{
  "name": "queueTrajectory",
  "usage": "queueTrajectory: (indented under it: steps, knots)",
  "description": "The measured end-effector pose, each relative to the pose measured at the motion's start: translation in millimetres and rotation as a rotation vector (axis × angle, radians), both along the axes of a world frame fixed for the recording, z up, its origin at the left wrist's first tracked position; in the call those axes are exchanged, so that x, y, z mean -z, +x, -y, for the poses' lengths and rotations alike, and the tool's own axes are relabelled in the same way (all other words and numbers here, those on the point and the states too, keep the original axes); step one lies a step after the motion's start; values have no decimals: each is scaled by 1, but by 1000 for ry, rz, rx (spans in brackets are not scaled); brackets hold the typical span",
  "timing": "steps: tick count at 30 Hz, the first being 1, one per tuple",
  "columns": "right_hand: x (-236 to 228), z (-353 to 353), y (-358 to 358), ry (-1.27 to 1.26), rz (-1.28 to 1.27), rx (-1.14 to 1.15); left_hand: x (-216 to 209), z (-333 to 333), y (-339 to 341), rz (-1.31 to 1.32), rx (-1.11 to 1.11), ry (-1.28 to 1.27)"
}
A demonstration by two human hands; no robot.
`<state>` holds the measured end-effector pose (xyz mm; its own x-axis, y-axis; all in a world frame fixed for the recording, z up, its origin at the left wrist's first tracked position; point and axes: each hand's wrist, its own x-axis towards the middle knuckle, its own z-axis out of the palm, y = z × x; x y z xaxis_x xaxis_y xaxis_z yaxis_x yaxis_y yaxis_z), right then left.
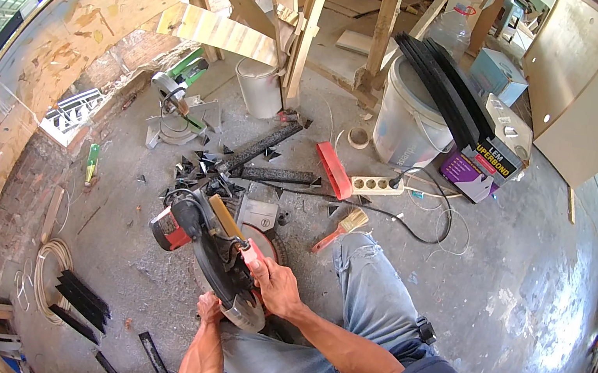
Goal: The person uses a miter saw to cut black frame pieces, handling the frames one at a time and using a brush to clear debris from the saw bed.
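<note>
A miter saw (198, 245) with a black body and a red motor end sits on the floor in front of me. My right hand (278, 287) is wrapped round its red handle (251, 253), which lies in line with a yellowish bar (226, 217). My left hand (210, 306) is closed low beside the saw's metal guard (246, 312); whatever it grips is hidden. Beyond the saw lie small black offcuts (199, 170) and dark strips (262, 145). A red-handled paintbrush (343, 229) rests on the floor near my bent knee.
A power strip (376, 187) with a black cord and a red tray-like piece (334, 170) lie ahead. A white bucket (409, 118) carries long black strips (446, 89). A green tool (182, 88) stands far left. Black strips (82, 298) and coiled cable (54, 262) lie near left.
</note>
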<state>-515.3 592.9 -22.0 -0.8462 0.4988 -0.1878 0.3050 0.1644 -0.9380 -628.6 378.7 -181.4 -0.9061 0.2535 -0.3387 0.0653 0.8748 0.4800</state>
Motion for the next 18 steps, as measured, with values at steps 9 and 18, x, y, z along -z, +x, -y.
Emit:
queueTrajectory:
  steps: [9,18]
  knots:
    - [3,2,1,31,-23,30,14,8,-4,-37,96,4]
    - [-2,2,0,11,-5,27,11,7,-4,-35,85,9]
